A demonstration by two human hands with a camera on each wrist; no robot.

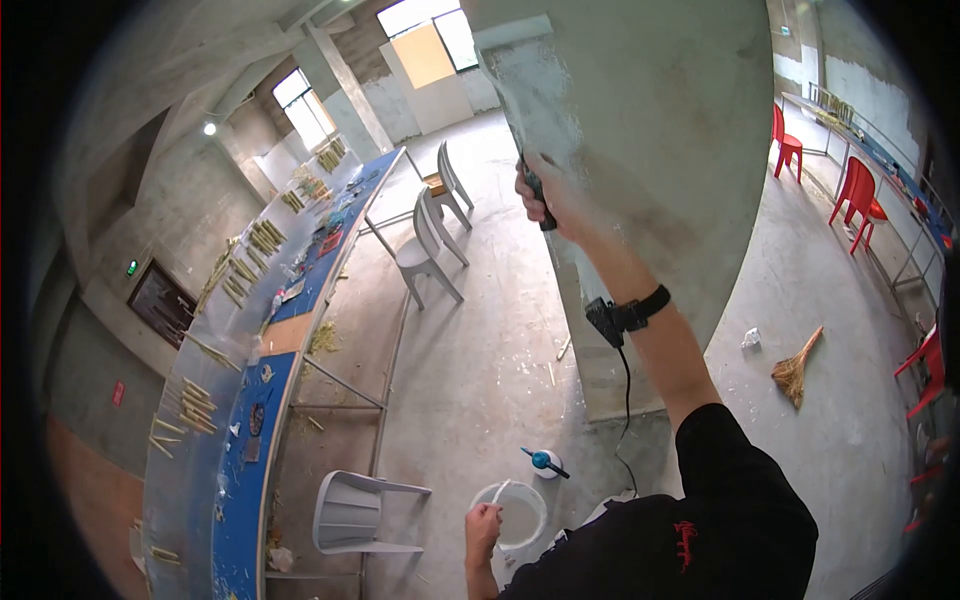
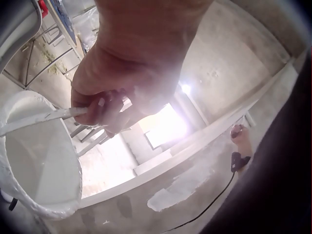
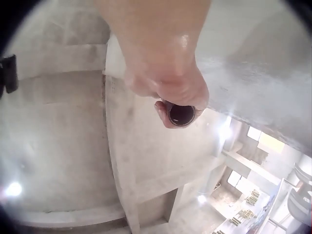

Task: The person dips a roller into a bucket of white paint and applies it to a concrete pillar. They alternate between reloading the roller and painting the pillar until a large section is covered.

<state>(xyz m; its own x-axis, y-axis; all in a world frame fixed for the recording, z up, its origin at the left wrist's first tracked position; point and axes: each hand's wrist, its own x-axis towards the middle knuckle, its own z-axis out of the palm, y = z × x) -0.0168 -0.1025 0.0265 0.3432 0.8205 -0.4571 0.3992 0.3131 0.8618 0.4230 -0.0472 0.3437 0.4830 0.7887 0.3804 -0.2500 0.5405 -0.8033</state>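
Along upper left edge of pillar (image 1: 660, 120), what looks like paint roller (image 1: 514, 31), above streaky white patch (image 1: 555, 90); right hand (image 1: 557, 197) wraps its dark handle (image 1: 547, 221). Lower down, left hand (image 1: 483, 525) curls round white bar (image 2: 44, 121), likely handle of bucket (image 1: 542, 520); whether bucket hangs or stands, cannot tell. Best handling: light even pressure, overlapping strokes, roller flat right up to pillar's edge, bucket level against spills.
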